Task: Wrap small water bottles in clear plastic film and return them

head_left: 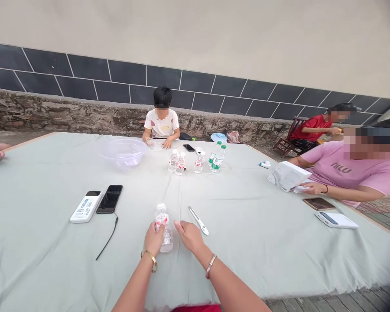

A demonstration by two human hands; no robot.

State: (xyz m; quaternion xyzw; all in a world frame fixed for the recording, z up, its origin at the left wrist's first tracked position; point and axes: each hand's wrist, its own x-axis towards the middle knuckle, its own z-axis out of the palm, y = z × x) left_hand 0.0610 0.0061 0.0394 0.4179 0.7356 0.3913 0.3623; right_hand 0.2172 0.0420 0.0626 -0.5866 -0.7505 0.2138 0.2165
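Note:
My left hand (154, 239) is wrapped round a small clear plastic water bottle (166, 242) with a white, pink and red label. The bottle stands nearly upright, tilted slightly, just above or on the cloth. Beside it, a small gap away, is my right hand (191, 236), its fingers curled together and nothing visible in them. A white utility knife (198, 220) lies on the cloth just beyond my right hand.
A pale cloth (240, 255) covers the table. Phones, a white power bank (86, 207) and a strap lie left. Farther back are a clear basin (123, 154), small bottles (199, 162) and green-capped bottles (218, 159). One person sits opposite; another at right handles a white box (287, 175).

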